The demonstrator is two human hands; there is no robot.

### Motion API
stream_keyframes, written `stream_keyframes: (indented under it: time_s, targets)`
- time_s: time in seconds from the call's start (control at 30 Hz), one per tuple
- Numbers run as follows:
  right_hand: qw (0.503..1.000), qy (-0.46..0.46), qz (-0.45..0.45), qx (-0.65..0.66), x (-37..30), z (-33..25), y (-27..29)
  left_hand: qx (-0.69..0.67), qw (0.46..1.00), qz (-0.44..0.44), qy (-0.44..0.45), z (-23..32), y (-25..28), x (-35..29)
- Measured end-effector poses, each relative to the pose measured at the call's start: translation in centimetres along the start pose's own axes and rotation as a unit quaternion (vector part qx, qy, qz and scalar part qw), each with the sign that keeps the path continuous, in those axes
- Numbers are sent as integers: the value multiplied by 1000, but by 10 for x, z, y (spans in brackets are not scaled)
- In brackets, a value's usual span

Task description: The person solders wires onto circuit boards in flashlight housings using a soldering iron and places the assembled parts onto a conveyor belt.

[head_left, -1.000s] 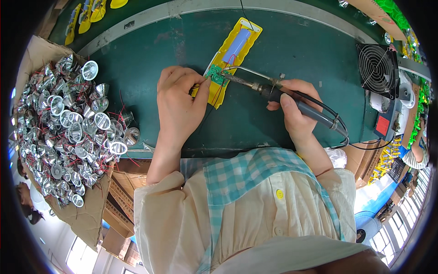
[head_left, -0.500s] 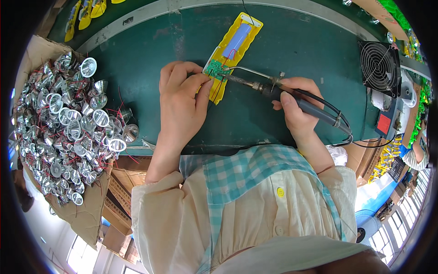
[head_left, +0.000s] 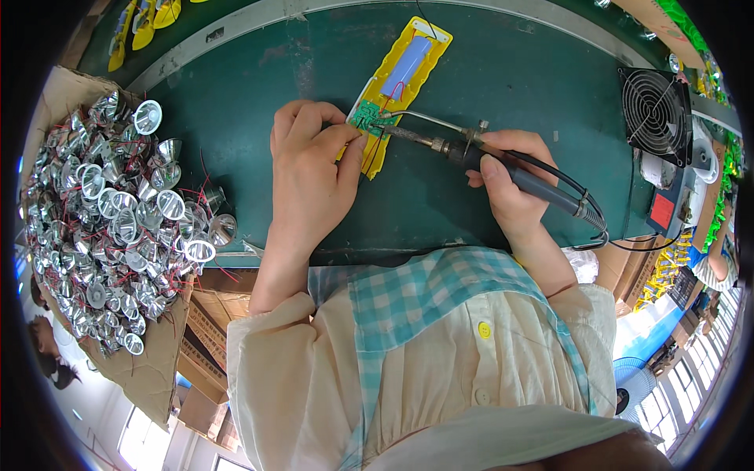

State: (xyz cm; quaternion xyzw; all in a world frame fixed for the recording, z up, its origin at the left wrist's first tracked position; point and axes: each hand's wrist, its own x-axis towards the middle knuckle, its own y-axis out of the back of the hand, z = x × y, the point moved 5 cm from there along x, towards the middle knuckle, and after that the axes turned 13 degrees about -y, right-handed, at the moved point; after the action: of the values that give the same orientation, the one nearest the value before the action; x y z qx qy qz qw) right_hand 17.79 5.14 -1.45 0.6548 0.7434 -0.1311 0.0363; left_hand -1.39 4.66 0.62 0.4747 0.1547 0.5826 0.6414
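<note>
On the bench lies a long yellow plastic casing (head_left: pixel 375 159), tilted, its far end leaning right. A blue cylindrical battery (head_left: pixel 410 64) sits in its far half, with thin red and black wires about it. Nearer me a green circuit board (head_left: pixel 364 115) rests on the casing. My left hand (head_left: pixel 314 161) is closed at the board's left edge, thumb and forefinger pinched together; what they pinch is hidden. In my right hand (head_left: pixel 514 177) is a soldering iron (head_left: pixel 542 191) with a thin metal guide tube (head_left: pixel 428 118) alongside. Iron tip and tube end both reach the board.
To the left, a cardboard box (head_left: pixel 149 381) is heaped with silvery reflector cups (head_left: pixel 126 224) on red wires. A black fan (head_left: pixel 654 114) stands on the right of the green bench (head_left: pixel 259 74). More yellow casings (head_left: pixel 143 31) lie beyond the bench's far rail.
The casing and board have shifted very slightly, and the iron tip has moved a little left on the board. Both hands keep their grip.
</note>
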Motion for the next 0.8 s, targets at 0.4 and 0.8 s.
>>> stream_keyframes:
  time_s: [0.4,0.8]
  targets:
    - [999,20,-1,-50,-1,-1,1,-8,1000,-24,14,-1,0,4]
    - [1000,14,6,24,-3,-4,7,-2,998,-59,13,0,3,4]
